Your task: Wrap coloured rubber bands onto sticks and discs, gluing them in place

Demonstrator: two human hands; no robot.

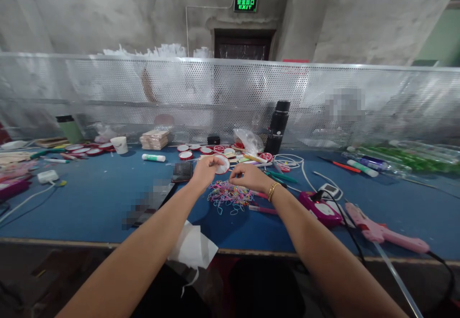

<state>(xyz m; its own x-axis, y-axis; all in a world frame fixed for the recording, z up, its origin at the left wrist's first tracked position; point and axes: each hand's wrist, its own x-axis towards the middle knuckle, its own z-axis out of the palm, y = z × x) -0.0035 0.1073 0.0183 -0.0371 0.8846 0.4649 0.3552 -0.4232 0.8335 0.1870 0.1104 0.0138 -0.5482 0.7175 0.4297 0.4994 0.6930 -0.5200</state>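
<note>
My left hand is closed on a round white and red disc, held a little above the blue table. My right hand, with a gold bracelet on its wrist, hovers just right of the disc with fingertips pinched together; what they hold is too small to make out. Right below both hands lies a heap of small coloured rubber bands. More red and white discs lie in a row behind the hands.
A black flask stands behind the hands by a perforated metal screen. Pink glue guns with cables lie at the right. A white cup, a glue stick, a stack of cards and pens lie around. White paper hangs over the near edge.
</note>
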